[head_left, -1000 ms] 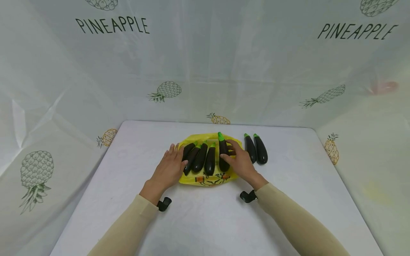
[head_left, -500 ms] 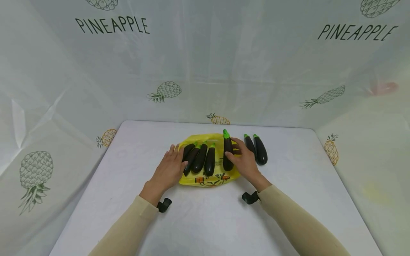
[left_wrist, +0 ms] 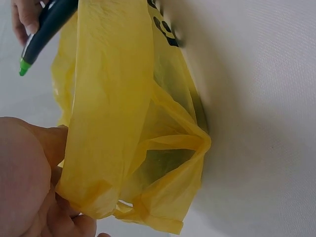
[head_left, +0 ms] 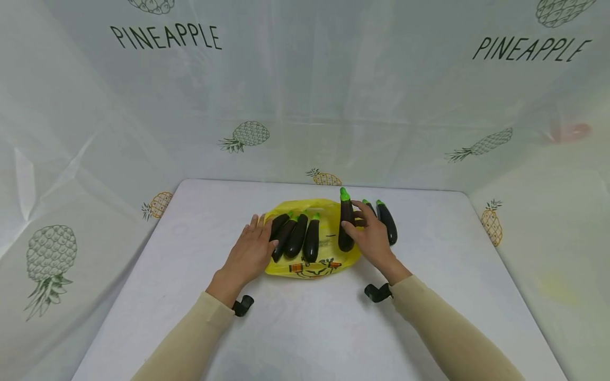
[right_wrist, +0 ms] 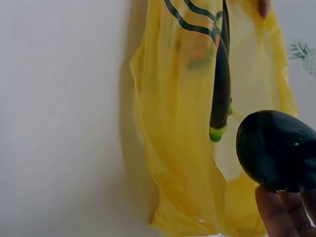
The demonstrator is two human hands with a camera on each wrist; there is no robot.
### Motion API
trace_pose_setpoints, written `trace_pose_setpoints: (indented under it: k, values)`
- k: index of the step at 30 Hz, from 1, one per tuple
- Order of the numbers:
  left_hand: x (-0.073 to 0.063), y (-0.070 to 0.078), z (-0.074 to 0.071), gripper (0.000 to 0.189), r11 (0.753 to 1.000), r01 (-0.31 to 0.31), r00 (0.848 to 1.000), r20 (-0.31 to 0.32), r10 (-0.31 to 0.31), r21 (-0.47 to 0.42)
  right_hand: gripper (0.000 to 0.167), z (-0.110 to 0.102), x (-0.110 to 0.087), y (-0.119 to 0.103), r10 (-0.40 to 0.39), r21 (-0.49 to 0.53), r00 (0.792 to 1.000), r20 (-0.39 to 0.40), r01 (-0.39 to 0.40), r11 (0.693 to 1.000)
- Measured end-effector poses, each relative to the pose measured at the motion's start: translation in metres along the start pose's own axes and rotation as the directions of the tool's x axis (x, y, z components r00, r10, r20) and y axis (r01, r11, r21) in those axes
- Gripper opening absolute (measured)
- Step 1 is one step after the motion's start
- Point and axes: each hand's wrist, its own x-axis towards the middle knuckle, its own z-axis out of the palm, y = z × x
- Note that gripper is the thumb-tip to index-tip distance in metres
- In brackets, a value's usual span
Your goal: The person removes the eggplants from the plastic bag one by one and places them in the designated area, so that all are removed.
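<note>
My right hand (head_left: 375, 241) grips a dark eggplant (head_left: 346, 227) with a green stem end, thumb on one side and fingers on the other. It is held upright over the right part of a yellow plastic bag (head_left: 329, 208). In the right wrist view the rounded end of this eggplant (right_wrist: 276, 150) fills the lower right. My left hand (head_left: 248, 251) holds the bag's left edge; in the left wrist view thumb and fingers lie on either side of the yellow film (left_wrist: 111, 108). Several eggplants (head_left: 297, 235) lie side by side in the bag's open mouth.
Two more eggplants (head_left: 387, 222) lie on the white table (head_left: 305, 328) right of the bag, one partly hidden behind my right hand. A pineapple-print sheet (head_left: 305, 95) hangs behind the table and along its sides.
My right hand has moved to the right and slightly away with its eggplant, from beside the other eggplants to the bag's right part. My left hand stays in place.
</note>
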Motion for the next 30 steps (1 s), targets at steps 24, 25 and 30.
trace_pose_setpoints:
  k: [24,25,30]
  values:
    - [-0.001,0.000,0.004,0.066,1.000,0.001,1.000,0.019,0.000,-0.006,0.060,-0.024,0.005,0.006,0.040,-0.008,0.996,-0.075,-0.041,0.999]
    - [-0.001,0.000,0.004,0.066,1.000,0.001,1.000,0.019,-0.001,-0.007,0.060,-0.025,0.005,0.006,0.042,-0.009,0.996,-0.076,-0.043,0.999]
    - [-0.001,-0.001,0.004,0.066,1.000,0.014,0.999,0.035,-0.014,-0.009,0.061,-0.031,0.006,0.006,0.034,-0.021,0.995,-0.092,-0.036,0.999]
